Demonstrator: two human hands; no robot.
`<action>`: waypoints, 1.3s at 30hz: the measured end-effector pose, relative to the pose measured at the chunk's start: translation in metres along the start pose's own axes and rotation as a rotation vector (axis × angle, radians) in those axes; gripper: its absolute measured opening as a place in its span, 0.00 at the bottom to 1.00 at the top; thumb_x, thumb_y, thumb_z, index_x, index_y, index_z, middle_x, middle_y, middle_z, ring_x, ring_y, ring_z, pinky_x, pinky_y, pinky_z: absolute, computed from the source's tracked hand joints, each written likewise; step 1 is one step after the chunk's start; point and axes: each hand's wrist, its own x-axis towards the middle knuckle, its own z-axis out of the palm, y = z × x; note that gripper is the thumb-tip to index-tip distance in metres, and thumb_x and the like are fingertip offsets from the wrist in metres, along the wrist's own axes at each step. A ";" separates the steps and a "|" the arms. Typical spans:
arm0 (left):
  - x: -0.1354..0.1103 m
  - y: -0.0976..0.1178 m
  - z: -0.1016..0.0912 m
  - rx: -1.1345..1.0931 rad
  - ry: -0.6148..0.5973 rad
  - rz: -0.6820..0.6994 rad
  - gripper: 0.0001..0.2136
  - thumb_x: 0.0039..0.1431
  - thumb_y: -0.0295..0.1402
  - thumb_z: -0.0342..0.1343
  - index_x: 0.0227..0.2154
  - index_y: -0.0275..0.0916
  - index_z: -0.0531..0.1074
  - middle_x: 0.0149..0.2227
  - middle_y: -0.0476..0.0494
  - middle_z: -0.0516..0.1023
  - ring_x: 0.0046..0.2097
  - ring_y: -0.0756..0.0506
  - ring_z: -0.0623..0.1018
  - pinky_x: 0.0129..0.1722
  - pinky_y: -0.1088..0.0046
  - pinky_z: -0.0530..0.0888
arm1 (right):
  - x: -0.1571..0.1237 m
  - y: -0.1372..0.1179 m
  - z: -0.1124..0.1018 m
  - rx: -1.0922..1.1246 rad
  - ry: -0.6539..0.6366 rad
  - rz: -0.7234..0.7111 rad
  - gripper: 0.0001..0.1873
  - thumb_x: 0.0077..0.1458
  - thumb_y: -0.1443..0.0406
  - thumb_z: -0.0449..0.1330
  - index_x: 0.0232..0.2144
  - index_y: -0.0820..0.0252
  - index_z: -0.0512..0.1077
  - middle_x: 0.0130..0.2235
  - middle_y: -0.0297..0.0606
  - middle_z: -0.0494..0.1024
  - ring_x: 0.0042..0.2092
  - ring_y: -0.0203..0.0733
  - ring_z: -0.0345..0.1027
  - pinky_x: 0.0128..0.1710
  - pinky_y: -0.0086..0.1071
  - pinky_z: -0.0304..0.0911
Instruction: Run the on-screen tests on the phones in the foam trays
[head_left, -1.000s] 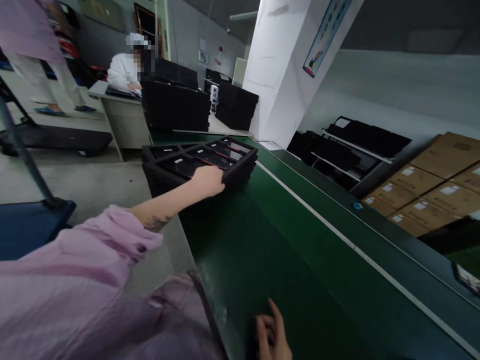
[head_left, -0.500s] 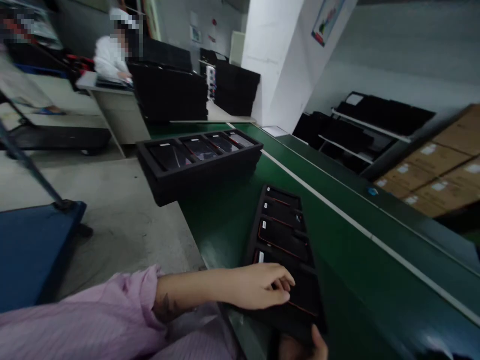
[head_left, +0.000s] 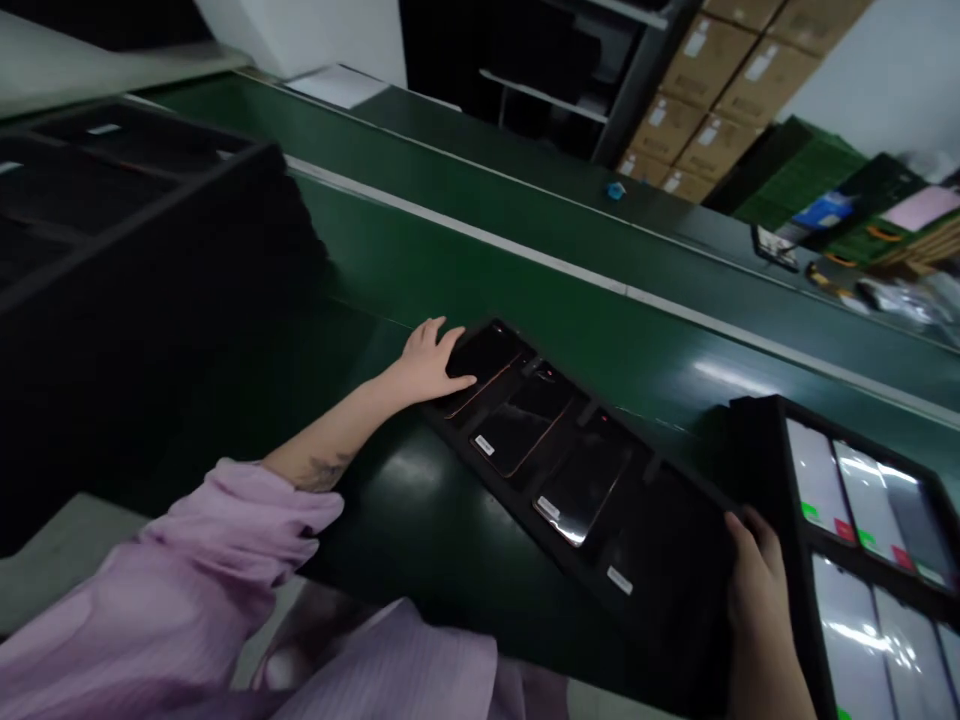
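Observation:
A long black tray [head_left: 517,490] lies slantwise on the green bench in front of me. Dark glossy panels that look like phone screens [head_left: 581,485] sit in its compartments, some with small white labels. My left hand [head_left: 431,365] rests on the tray's far left end, fingers spread, thumb over the end panel. At the opposite end, my right hand [head_left: 757,575] grips the tray's right edge, thumb on top; its other fingers are partly hidden.
To the left stands a thick black tray stack [head_left: 277,200]. Another black tray [head_left: 795,590] at the right holds pale-faced panels with green and red tabs. A white strip [head_left: 465,232] runs along the green bench [head_left: 405,250]. Cardboard boxes [head_left: 712,60] and green crates [head_left: 795,170] are behind.
My view has swung right and down. The tray has turned from lengthwise to slanting across the bench. My left hand has shifted from above the near compartment to the tray's left end, fingers spreading.

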 end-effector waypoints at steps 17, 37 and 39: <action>-0.056 0.042 0.038 0.325 -0.054 -0.198 0.43 0.68 0.49 0.52 0.76 0.28 0.47 0.76 0.15 0.49 0.68 0.16 0.67 0.64 0.33 0.71 | -0.127 -0.061 0.144 -0.259 -0.273 -0.498 0.27 0.70 0.58 0.56 0.64 0.70 0.70 0.77 0.60 0.58 0.81 0.70 0.32 0.73 0.77 0.51; -0.047 0.051 0.038 0.156 0.020 -0.233 0.42 0.63 0.48 0.55 0.75 0.35 0.51 0.76 0.16 0.48 0.73 0.11 0.59 0.65 0.25 0.67 | -0.084 -0.013 0.091 -0.404 0.052 -0.351 0.16 0.69 0.54 0.58 0.45 0.59 0.78 0.64 0.54 0.75 0.77 0.69 0.50 0.69 0.76 0.56; -0.047 0.052 0.040 0.159 0.034 -0.239 0.41 0.63 0.48 0.56 0.74 0.35 0.52 0.76 0.17 0.48 0.73 0.12 0.60 0.66 0.25 0.67 | -0.084 -0.015 0.093 -0.395 0.069 -0.375 0.15 0.68 0.54 0.59 0.44 0.59 0.77 0.62 0.54 0.76 0.76 0.69 0.52 0.69 0.75 0.57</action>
